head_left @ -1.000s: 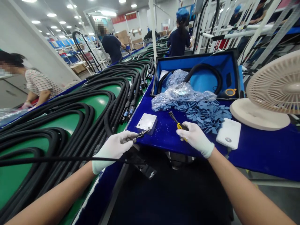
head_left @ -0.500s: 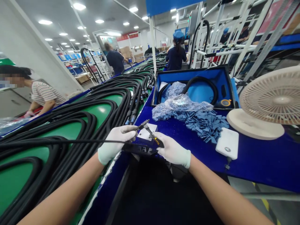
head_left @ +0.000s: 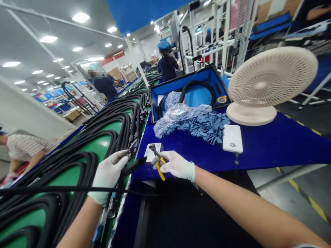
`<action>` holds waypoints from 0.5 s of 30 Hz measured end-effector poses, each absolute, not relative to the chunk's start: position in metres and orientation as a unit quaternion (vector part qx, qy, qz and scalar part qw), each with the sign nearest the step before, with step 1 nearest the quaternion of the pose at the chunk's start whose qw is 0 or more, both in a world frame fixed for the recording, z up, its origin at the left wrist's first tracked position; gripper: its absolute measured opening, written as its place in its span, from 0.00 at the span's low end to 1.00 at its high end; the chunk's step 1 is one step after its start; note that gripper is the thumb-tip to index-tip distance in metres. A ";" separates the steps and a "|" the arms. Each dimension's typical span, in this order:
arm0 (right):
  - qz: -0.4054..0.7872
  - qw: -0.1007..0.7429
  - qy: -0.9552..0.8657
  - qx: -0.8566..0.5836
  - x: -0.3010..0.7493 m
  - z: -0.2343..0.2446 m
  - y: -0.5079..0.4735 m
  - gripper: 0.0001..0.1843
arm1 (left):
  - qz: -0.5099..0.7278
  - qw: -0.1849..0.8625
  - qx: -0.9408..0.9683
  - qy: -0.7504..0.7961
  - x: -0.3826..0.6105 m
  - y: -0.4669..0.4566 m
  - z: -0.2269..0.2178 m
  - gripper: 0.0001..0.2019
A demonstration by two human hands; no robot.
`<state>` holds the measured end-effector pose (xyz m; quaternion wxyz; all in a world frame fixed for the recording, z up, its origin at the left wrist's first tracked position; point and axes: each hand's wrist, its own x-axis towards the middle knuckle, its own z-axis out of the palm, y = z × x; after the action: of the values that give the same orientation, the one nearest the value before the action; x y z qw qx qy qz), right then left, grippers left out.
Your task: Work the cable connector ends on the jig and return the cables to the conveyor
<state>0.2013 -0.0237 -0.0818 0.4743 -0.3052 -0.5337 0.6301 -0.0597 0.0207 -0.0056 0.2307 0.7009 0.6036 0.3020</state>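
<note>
My left hand (head_left: 110, 174), in a white glove, pinches a dark cable end (head_left: 132, 146) with a row of small ribbed contacts, over the edge of the green conveyor. A black flap-like piece (head_left: 134, 166) juts out to the right below those fingers; what it belongs to is hidden. My right hand (head_left: 178, 164), also gloved, is closed around nippers with yellow handles (head_left: 160, 171), their dark jaws pointing up and left. Just behind the nippers sits a small white block (head_left: 152, 148) on the blue table. The two hands are apart.
Black cables (head_left: 103, 137) in long loops cover the green conveyor (head_left: 64, 175). On the blue table (head_left: 263, 144) lie blue clips (head_left: 207, 125), plastic bags (head_left: 178, 112), a white power bank (head_left: 232, 138) and a fan (head_left: 261, 84). A blue bin (head_left: 196, 93) stands behind. Several co-workers are around.
My left hand has moved left and down, carrying the cable end away from the nippers. The right hand keeps the nippers, now turned jaws up-left. The whole view has shifted and tilted.
</note>
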 end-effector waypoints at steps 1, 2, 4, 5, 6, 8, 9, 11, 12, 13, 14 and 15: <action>0.617 0.481 -0.541 -0.309 0.200 -0.081 -0.022 0.20 | 0.292 0.205 0.729 0.585 -0.054 0.020 -0.013 0.24; 0.598 0.492 -0.547 -0.317 0.200 -0.083 -0.021 0.19 | 0.283 0.185 0.757 0.559 -0.052 0.019 -0.022 0.23; 0.564 0.517 -0.547 -0.340 0.202 -0.090 -0.021 0.19 | 0.243 0.169 0.810 0.506 -0.060 0.017 -0.041 0.22; 0.560 0.526 -0.537 -0.348 0.205 -0.095 -0.021 0.19 | 0.219 0.162 0.832 0.484 -0.069 0.016 -0.051 0.21; 0.567 0.532 -0.521 -0.352 0.209 -0.101 -0.022 0.20 | 0.198 0.148 0.848 0.469 -0.079 0.014 -0.060 0.20; 0.600 0.535 -0.481 -0.350 0.216 -0.110 -0.024 0.20 | 0.160 0.115 0.873 0.446 -0.102 0.012 -0.077 0.19; 0.615 0.534 -0.465 -0.347 0.219 -0.114 -0.025 0.21 | 0.140 0.102 0.885 0.432 -0.111 0.012 -0.083 0.19; 0.633 0.531 -0.447 -0.342 0.221 -0.118 -0.026 0.21 | 0.107 0.074 0.908 0.398 -0.122 0.012 -0.091 0.20; 0.635 0.529 -0.447 -0.342 0.221 -0.119 -0.027 0.21 | 0.093 0.058 0.919 0.379 -0.124 0.012 -0.093 0.19; 0.634 0.526 -0.451 -0.344 0.221 -0.120 -0.028 0.21 | 0.080 0.043 0.929 0.360 -0.123 0.012 -0.093 0.19; 0.631 0.522 -0.456 -0.347 0.220 -0.120 -0.029 0.21 | 0.067 0.029 0.937 0.342 -0.120 0.012 -0.092 0.17; 0.630 0.519 -0.461 -0.350 0.219 -0.120 -0.029 0.21 | 0.053 0.018 0.944 0.325 -0.116 0.011 -0.090 0.15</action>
<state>0.2190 -0.0292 -0.1205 0.5185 -0.3496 -0.4611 0.6295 -0.1163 0.0107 -0.0902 0.0179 0.9441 0.3250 0.0529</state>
